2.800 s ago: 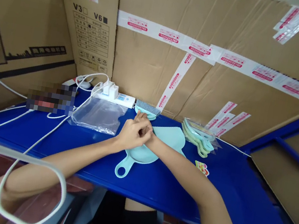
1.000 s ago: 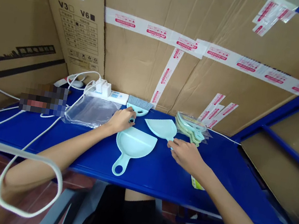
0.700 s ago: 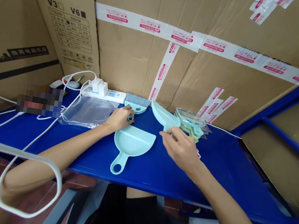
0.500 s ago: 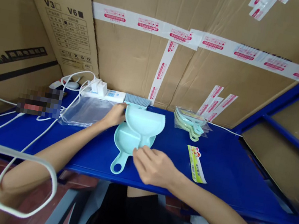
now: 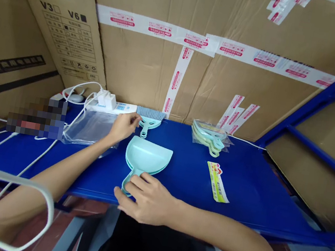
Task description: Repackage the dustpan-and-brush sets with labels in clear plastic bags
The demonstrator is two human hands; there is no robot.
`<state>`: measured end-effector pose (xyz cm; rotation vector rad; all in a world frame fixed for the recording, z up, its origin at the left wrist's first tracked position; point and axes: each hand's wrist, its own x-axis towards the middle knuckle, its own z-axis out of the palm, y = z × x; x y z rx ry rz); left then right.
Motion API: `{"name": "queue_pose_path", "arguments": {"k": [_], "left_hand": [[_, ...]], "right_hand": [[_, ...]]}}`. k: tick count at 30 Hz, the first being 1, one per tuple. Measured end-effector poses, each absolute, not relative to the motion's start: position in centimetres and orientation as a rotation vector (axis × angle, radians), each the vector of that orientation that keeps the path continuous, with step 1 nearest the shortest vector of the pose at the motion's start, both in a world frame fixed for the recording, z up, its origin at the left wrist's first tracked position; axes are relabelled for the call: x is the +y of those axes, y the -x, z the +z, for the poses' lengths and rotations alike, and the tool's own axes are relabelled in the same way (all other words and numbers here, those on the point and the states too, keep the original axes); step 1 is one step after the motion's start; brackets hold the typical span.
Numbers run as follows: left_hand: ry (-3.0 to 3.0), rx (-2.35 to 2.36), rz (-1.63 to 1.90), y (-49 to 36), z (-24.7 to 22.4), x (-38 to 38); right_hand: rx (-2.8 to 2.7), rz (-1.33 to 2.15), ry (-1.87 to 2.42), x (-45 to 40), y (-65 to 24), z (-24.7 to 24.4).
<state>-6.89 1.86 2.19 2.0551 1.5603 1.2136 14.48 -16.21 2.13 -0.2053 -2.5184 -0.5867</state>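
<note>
Two light-green dustpans (image 5: 148,156) lie stacked on the blue table, handles toward me. Over their handles is my right hand (image 5: 146,197), its fingers spread and partly hiding the handles; whether the fingertips touch them I cannot tell. My left hand (image 5: 124,126) hovers beside a small brush (image 5: 149,121) with grey-blue bristles and a green handle. That hand's fingers are loosely bent and slightly apart, with nothing visible in them. Beneath and left of it lie clear plastic bags (image 5: 92,127).
At the back right, bagged dustpan sets (image 5: 209,137) lie in a pile. A printed card (image 5: 217,182) rests on the right. A white power strip (image 5: 125,108) with plugs and cables (image 5: 62,135) occupies the back left. Cardboard walls (image 5: 152,66) enclose the table.
The upper dustpan came down and now lies on top of the other one. My right hand moved down to the handles. My left hand left the dustpan's edge, exposing the brush handle.
</note>
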Motion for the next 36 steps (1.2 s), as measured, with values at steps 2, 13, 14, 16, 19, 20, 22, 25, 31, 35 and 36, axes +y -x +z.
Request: {"name": "queue_pose_path", "arguments": {"k": [2,13,14,16,19,20,22,25,31,35,36], "left_hand": [[-2.113,1.571,1.13,6.6,2.1,1.7],[-2.447,1.446,0.997,6.4,1.8,1.4],[-2.465,1.431,0.976,6.4,1.8,1.4],[-2.495,1.409,0.923,6.4,1.8,1.3],[-2.519,1.397,0.871,6.4,1.6,1.4],[-2.526,1.391,0.863,6.4,1.6,1.5],[-2.546,1.374,0.853,6.5,1.5,1.6],[-2.569,1.348,0.844,6.7,1.5,1.7],[-2.534,1.262,0.743,6.6,1.4,1.6],[-2.523,1.207,0.765,6.5,1.1,1.8],[-2.526,1.199,0.769,6.5,1.0,1.8]], "right_hand": [[-2.486,-0.609,0.221,-16.5,-14.4,1.8],[-2.543,-0.603,0.555,-19.2,-18.1,1.7],[-2.531,-0.613,0.561,-19.5,-18.6,1.7],[-2.514,-0.625,0.573,-20.2,-19.7,1.5],[-2.48,-0.649,0.608,-21.0,-21.6,1.3],[-2.468,-0.667,0.634,-21.0,-22.2,1.3],[-2.434,-0.714,0.699,-20.4,-23.4,1.6],[-2.349,-0.82,0.803,-17.8,-24.6,2.6],[-2.421,-0.843,1.168,-8.2,-24.0,3.9],[-2.588,-0.648,1.549,-4.1,-21.8,3.4],[-2.61,-0.626,1.569,-3.7,-21.3,3.2]]}}
